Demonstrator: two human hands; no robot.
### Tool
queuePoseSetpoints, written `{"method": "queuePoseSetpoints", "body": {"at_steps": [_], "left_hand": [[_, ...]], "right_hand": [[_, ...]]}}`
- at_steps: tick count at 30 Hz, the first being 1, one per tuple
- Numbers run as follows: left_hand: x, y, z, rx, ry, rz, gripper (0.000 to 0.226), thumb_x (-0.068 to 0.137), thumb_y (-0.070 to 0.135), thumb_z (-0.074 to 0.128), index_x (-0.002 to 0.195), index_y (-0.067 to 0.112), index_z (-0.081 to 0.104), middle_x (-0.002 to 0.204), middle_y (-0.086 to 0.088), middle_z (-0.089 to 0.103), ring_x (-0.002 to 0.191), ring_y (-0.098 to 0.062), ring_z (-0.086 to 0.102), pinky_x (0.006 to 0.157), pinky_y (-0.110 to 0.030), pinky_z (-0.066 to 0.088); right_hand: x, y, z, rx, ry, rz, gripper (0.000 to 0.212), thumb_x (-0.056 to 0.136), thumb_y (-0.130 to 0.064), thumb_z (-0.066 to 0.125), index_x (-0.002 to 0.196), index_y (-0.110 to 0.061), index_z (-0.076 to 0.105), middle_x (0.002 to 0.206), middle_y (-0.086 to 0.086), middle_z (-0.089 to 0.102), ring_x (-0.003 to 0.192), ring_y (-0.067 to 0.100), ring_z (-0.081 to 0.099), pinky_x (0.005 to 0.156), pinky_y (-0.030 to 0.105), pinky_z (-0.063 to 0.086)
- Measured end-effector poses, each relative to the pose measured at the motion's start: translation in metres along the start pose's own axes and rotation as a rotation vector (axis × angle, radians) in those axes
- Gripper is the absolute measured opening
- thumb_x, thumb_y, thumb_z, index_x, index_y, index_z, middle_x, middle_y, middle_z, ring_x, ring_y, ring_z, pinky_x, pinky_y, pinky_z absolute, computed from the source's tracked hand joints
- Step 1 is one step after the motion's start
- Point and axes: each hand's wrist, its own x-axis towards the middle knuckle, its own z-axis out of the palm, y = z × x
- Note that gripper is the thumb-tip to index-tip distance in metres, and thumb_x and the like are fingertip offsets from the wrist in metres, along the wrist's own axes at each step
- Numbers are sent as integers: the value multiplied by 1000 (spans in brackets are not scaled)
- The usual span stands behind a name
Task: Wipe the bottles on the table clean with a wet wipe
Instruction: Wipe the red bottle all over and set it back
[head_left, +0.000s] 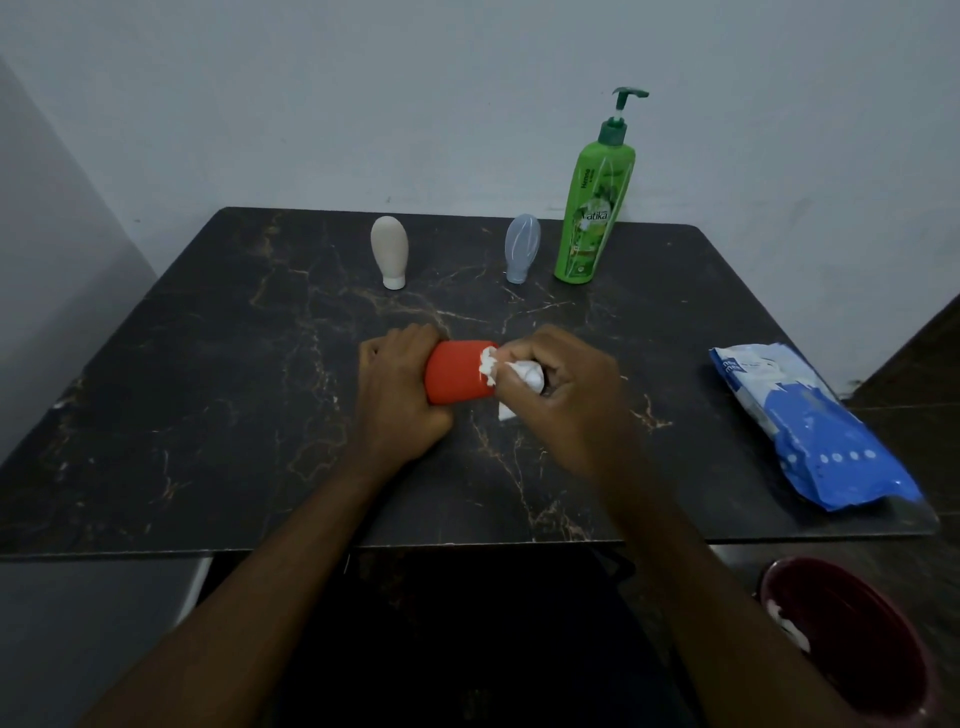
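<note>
Nearest, low and right of the fingers, a dark red bin (857, 644) holds a white scrap. On the table (208, 364) the left hand (400, 384) has its fingers curled round one end of the red bottle (460, 376), which lies on its side. The right hand (561, 387) pinches a bunched wet wipe (511, 371) against the other end. Right of those fingers lies the wipe pack (810, 431). Well beyond the fingertips stand a beige bottle (388, 252), a clear bottle (522, 249) and a green pump bottle (595, 208). Likely risk: hard rubbing twists the damp bottle out of the left grip, or the wipe's trailing corner drags grit off the table
</note>
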Motion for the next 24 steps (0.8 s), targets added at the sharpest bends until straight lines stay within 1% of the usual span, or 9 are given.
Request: {"method": "queuePoseSetpoints", "body": {"at_steps": [4, 7, 10, 14, 17, 19, 20, 22, 24], "left_hand": [[0, -1, -2, 18, -1, -8, 47, 57, 21, 71, 102, 18, 57, 94, 7, 56, 89, -17, 56, 87, -37, 33], [1, -2, -1, 16, -10, -12, 46, 58, 23, 71, 101, 18, 57, 94, 6, 57, 88, -17, 55, 87, -37, 33], [1, -2, 0, 8, -12, -15, 45, 59, 26, 72, 101, 18, 57, 94, 4, 59, 88, -16, 56, 87, -37, 34], [1, -2, 0, 29, -33, 5, 46, 57, 24, 67, 102, 19, 57, 94, 4, 59, 88, -17, 56, 86, -37, 34], [2, -3, 0, 34, -26, -1, 46, 57, 25, 68, 101, 19, 57, 94, 4, 58, 88, -16, 55, 86, -36, 31], [2, -3, 1, 38, -25, 4, 46, 57, 25, 69, 101, 19, 57, 93, 6, 57, 87, -17, 55, 85, -36, 31], [2, -3, 1, 38, -28, 7, 46, 57, 25, 69, 100, 19, 57, 92, 6, 57, 87, -17, 55, 84, -36, 31], [2, -2, 2, 42, -42, 10, 47, 56, 24, 71, 101, 20, 57, 93, 5, 58, 87, -17, 55, 84, -35, 31], [1, -2, 2, 42, -43, 13, 48, 57, 25, 73, 102, 20, 57, 94, 4, 59, 88, -16, 55, 85, -35, 30]], "right_hand": [[3, 7, 2, -72, 25, 18, 6, 79, -9, 74, 81, -11, 69, 76, -5, 64, 70, 6, 59, 64, 11, 44], [-3, 5, -2, -75, -47, -8, 6, 78, -9, 74, 82, -12, 70, 76, -10, 64, 70, 2, 59, 65, 7, 41], [1, 3, -2, -56, -42, -32, 5, 78, -8, 75, 82, -10, 72, 75, -9, 65, 69, 2, 60, 66, 7, 42], [8, 9, 0, -70, 23, 6, 6, 77, -9, 75, 77, -11, 70, 72, -6, 65, 68, 7, 60, 63, 11, 44], [0, 8, -2, -69, -33, 46, 7, 76, -9, 75, 77, -12, 68, 71, -7, 65, 68, 8, 61, 60, 9, 42], [-4, 4, -5, -8, -90, 76, 6, 77, -9, 75, 79, -12, 70, 73, -8, 67, 69, 6, 63, 61, 10, 45], [-4, 2, -7, 71, -101, 108, 5, 78, -7, 75, 81, -11, 72, 75, -7, 69, 69, 6, 65, 61, 11, 47], [1, 0, -10, 250, -58, 183, 4, 81, -2, 72, 83, -7, 73, 76, -2, 71, 68, 6, 66, 60, 14, 49], [6, 2, -10, 255, 15, 194, 2, 84, -4, 72, 85, -6, 72, 78, 0, 71, 69, 9, 66, 60, 17, 49]]}}
